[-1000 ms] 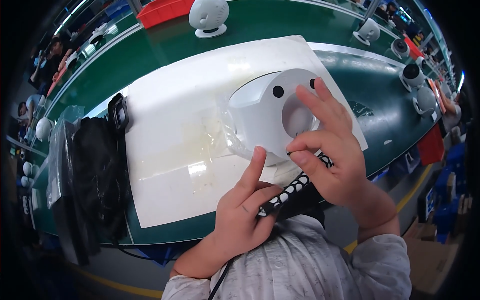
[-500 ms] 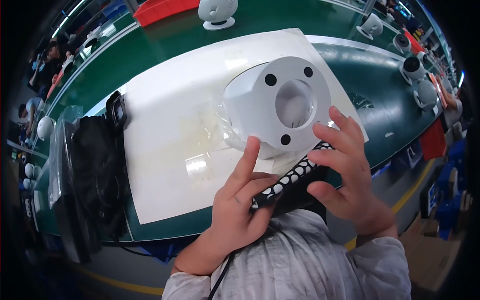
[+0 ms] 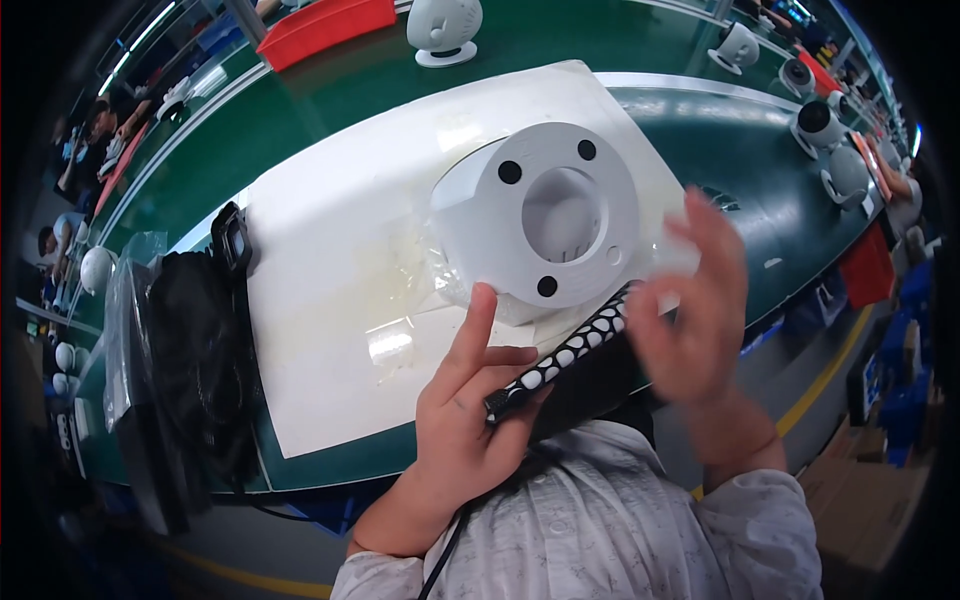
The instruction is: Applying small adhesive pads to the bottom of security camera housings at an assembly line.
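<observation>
A white rounded appliance (image 3: 470,200) lies with its ring-shaped base (image 3: 520,220) facing up. Three black round pads sit on the ring, and a bare round recess (image 3: 613,255) shows at its lower right. My left hand (image 3: 470,410) grips a black strip with white round spots (image 3: 570,355) between thumb and fingers, its index finger stretched to the appliance's lower edge. At the strip's far end, my right hand (image 3: 695,310) is raised right of the appliance. Motion smears its fingers; whether they hold a pad cannot be made out.
Under the appliance lies a white board (image 3: 330,300) on the green table (image 3: 340,130). Black bags and clear plastic (image 3: 200,350) lie at left beside a small black device (image 3: 232,237). A red bin (image 3: 325,30) and a white fan-like unit (image 3: 443,32) stand at the back; similar units line the right.
My right hand has pulled back from the ring's lower right, uncovering the bare recess. The appliance and strip appear slightly farther left, and my left hand keeps its grip.
</observation>
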The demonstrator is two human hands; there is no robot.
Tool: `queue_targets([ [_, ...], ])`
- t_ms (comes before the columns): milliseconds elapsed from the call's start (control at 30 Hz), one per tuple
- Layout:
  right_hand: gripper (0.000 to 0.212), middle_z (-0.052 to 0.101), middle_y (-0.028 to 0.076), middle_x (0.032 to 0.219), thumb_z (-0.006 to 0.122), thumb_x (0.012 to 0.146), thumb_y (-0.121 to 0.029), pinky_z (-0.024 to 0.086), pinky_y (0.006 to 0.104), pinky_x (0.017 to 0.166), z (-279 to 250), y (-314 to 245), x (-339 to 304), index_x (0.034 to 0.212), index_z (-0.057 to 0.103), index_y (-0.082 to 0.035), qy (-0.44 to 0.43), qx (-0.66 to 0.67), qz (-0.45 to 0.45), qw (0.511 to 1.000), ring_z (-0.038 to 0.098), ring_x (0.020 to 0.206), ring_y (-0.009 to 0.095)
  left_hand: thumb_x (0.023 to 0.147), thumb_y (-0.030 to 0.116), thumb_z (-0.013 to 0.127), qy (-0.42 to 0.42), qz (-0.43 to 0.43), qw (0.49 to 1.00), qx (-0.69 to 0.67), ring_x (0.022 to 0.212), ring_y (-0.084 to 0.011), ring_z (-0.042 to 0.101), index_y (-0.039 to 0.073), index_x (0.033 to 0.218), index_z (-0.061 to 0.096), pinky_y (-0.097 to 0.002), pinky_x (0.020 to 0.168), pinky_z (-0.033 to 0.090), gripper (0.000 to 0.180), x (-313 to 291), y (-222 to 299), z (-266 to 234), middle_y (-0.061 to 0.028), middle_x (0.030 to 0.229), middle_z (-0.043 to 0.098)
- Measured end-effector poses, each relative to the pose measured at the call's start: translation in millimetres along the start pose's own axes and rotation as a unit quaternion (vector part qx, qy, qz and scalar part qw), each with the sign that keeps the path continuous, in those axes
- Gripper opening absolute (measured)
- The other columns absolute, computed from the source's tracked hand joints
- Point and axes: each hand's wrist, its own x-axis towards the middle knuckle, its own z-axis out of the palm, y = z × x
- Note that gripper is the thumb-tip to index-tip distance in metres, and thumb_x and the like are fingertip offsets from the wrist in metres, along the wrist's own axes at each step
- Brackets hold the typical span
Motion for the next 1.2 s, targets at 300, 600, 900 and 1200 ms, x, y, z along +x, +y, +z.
queue_targets([
  [300,0.014,0.049,0.011,0.116,0.06,0.069,-0.009,0.025,0.0416,0.094,-13.5,9.2,11.6,0.083,0.061,-0.006,-0.127,-0.068,0.024,0.989,0.041,0.112,0.028,0.062,-0.008,0.062,0.009,-0.012,1.0,-0.02,0.077,-0.0231,0.061,-0.005,0.08,0.052,-0.027,0.064,0.049,0.021,2.1,1.9,1.7,-0.0272,0.126,0.032],
  [600,0.04,0.044,0.009,0.122,0.06,0.072,-0.018,0.025,0.0399,0.095,-23.3,-4.7,10.3,0.108,0.051,-0.002,-0.218,-0.064,0.083,0.97,0.039,0.114,0.025,0.062,-0.007,0.063,0.029,-0.007,0.999,-0.019,0.075,-0.0244,0.062,-0.004,0.081,0.053,-0.0277,0.063,0.05,0.022,1.0,1.1,4.7,-0.0274,0.127,0.031],
  [900,0.025,0.057,0.005,0.092,0.053,0.081,-0.012,0.043,0.0215,0.071,2.7,43.1,34.5,0.101,0.05,0.002,-0.132,0.567,0.429,0.691,0.054,0.08,0.009,0.063,0.0,0.064,-0.017,-0.01,0.998,-0.055,0.081,-0.0272,0.061,-0.001,0.083,0.056,-0.0298,0.065,0.049,0.022,-6.9,-0.9,-12.2,-0.0284,0.124,0.035],
  [1200,0.016,0.052,0.006,0.085,0.054,0.076,-0.014,0.043,0.0338,0.065,108.8,228.7,103.1,0.089,0.057,-0.007,-0.054,-0.258,0.021,0.964,0.051,0.082,0.024,0.063,-0.007,0.065,0.026,-0.109,0.988,-0.106,0.084,-0.0283,0.06,-0.003,0.081,0.05,-0.0331,0.071,0.049,0.024,-23.6,-7.0,-37.4,-0.031,0.12,0.037],
])
